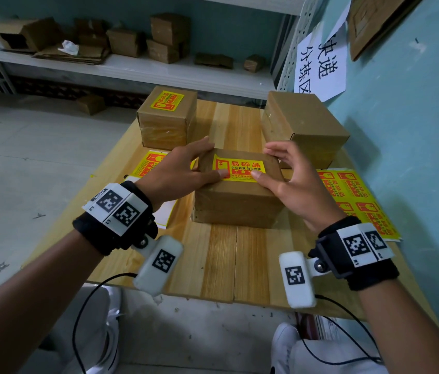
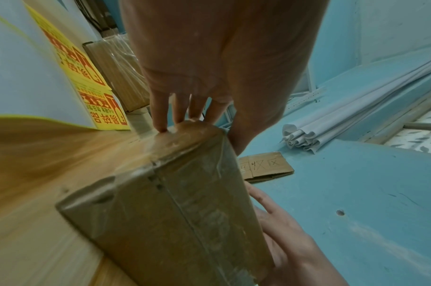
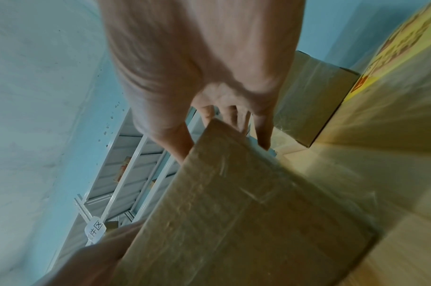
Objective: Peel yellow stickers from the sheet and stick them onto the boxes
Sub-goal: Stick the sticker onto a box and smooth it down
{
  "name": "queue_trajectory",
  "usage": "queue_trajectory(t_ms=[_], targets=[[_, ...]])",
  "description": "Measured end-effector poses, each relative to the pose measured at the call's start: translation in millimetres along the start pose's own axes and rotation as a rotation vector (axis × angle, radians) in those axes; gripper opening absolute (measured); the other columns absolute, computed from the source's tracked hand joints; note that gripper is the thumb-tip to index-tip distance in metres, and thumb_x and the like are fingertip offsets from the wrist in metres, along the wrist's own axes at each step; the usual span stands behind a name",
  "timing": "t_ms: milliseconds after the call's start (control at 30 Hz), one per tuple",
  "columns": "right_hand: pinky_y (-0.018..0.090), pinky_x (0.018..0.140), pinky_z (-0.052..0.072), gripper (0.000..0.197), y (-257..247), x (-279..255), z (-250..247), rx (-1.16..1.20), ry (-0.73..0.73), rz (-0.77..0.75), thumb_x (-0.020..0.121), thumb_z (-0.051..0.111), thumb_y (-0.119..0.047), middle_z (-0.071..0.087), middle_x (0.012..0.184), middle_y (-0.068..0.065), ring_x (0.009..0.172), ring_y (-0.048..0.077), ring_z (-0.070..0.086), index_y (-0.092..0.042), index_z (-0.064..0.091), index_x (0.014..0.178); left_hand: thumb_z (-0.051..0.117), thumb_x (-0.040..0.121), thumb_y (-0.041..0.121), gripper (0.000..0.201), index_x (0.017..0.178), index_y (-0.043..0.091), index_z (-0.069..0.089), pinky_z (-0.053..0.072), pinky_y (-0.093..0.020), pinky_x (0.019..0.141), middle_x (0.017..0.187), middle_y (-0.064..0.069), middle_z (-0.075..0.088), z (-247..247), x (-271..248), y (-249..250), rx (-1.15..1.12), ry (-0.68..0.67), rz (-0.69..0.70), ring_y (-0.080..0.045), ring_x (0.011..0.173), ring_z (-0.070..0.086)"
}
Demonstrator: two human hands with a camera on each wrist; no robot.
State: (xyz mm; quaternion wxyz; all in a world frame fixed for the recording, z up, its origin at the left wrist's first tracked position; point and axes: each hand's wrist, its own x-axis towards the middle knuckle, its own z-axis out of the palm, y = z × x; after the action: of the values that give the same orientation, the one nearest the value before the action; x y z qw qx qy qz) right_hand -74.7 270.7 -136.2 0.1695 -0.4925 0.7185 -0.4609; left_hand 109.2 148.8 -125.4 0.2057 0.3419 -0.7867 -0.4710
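Frame centre: yellow fragile sticker (image 1: 238, 167) lies on the near cardboard box (image 1: 237, 201). Left hand (image 1: 183, 171) and right hand (image 1: 291, 182), fingers extended, thumbs pressing sticker's lower edge. Sticker likely thin, creases easily; smooth outward.

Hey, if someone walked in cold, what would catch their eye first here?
Probably the yellow sticker on the middle box, with the left hand and right hand pressing it flat. Next, the sticker sheet at the table's right edge, and the unlabelled box behind it.
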Motion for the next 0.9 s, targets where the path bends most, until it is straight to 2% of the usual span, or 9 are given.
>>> queue_trajectory(t_ms=[167,233,400,467,533,600,700,800,900], targets=[[0.043,0.115,0.037,0.055,4.2,0.5,-7.4,0.055,-0.033,-0.009,0.082,0.079,-0.026,0.059,0.132,-0.013,0.131,0.004,0.047,-0.026,0.052,0.130,0.071,0.085,0.028,0.067,0.145,0.024,0.042,0.031,-0.019,0.104,0.154,0.018,0.031,-5.4,-0.2,-2.8,-0.054,-0.028,0.000,-0.002,0.138,0.032],[0.043,0.116,0.036,0.052,4.7,0.2,-10.8,0.083,-0.052,-0.007,0.084,0.078,-0.021,0.060,0.132,-0.012,0.132,0.004,0.047,-0.026,0.053,0.130,0.070,0.086,0.026,0.065,0.145,0.024,0.043,0.032,-0.023,0.108,0.152,0.019,0.034,-7.5,-0.1,-3.6,-0.077,-0.043,-0.004,0.000,0.135,0.034],[0.040,0.114,0.039,0.039,3.4,2.8,-13.7,0.128,-0.060,0.022,0.093,0.064,-0.008,0.062,0.130,-0.011,0.129,0.003,0.049,-0.022,0.055,0.128,0.056,0.097,0.015,0.042,0.139,0.020,0.052,0.039,-0.026,0.108,0.136,0.008,0.055,-7.1,1.7,-2.5,-0.179,0.012,-0.022,-0.004,0.122,0.051],[0.039,0.113,0.040,0.030,2.5,5.3,-10.0,0.107,-0.020,0.018,0.097,0.060,-0.014,0.063,0.127,-0.011,0.125,0.003,0.052,-0.022,0.056,0.126,0.050,0.100,0.020,0.032,0.132,0.019,0.059,0.046,-0.023,0.097,0.122,0.006,0.062,-3.9,2.3,0.7,-0.212,0.071,-0.043,-0.005,0.110,0.057],[0.032,0.109,0.042,0.031,0.1,6.7,-4.4,0.063,0.023,0.002,0.095,0.064,-0.028,0.063,0.124,-0.010,0.121,0.003,0.053,-0.021,0.057,0.125,0.054,0.098,0.031,0.029,0.123,0.020,0.063,0.048,-0.019,0.084,0.112,0.007,0.065,0.9,3.2,5.0,-0.172,0.127,-0.040,-0.007,0.106,0.059],[0.023,0.101,0.043,0.041,-3.1,7.7,1.9,0.016,0.051,-0.011,0.090,0.069,-0.037,0.061,0.122,-0.008,0.117,0.003,0.054,-0.020,0.056,0.124,0.061,0.091,0.042,0.038,0.122,0.020,0.064,0.048,-0.024,0.086,0.113,0.007,0.063,6.3,4.4,7.3,-0.049,0.167,-0.022,-0.008,0.107,0.056],[0.020,0.097,0.044,0.050,-3.6,10.2,9.6,-0.050,0.100,-0.030,0.083,0.076,-0.042,0.059,0.122,-0.005,0.114,0.006,0.053,-0.019,0.056,0.123,0.070,0.082,0.048,0.050,0.123,0.021,0.062,0.045,-0.030,0.090,0.117,0.007,0.058,12.7,6.1,8.1,0.142,0.240,-0.004,-0.009,0.108,0.051],[0.023,0.096,0.045,0.052,-1.0,12.7,15.0,-0.091,0.138,-0.044,0.079,0.080,-0.040,0.058,0.121,-0.001,0.114,0.010,0.053,-0.018,0.057,0.120,0.074,0.079,0.047,0.050,0.120,0.021,0.064,0.046,-0.031,0.087,0.118,0.004,0.061,13.9,8.4,6.1,0.198,0.297,0.019,-0.010,0.106,0.053],[0.020,0.092,0.043,0.049,0.3,14.0,17.6,-0.109,0.170,-0.045,0.079,0.081,-0.039,0.058,0.119,0.000,0.111,0.011,0.053,-0.018,0.059,0.117,0.073,0.081,0.044,0.042,0.117,0.022,0.067,0.048,-0.031,0.087,0.116,0.004,0.063,13.3,10.1,4.1,0.182,0.324,0.031,-0.010,0.103,0.054]])
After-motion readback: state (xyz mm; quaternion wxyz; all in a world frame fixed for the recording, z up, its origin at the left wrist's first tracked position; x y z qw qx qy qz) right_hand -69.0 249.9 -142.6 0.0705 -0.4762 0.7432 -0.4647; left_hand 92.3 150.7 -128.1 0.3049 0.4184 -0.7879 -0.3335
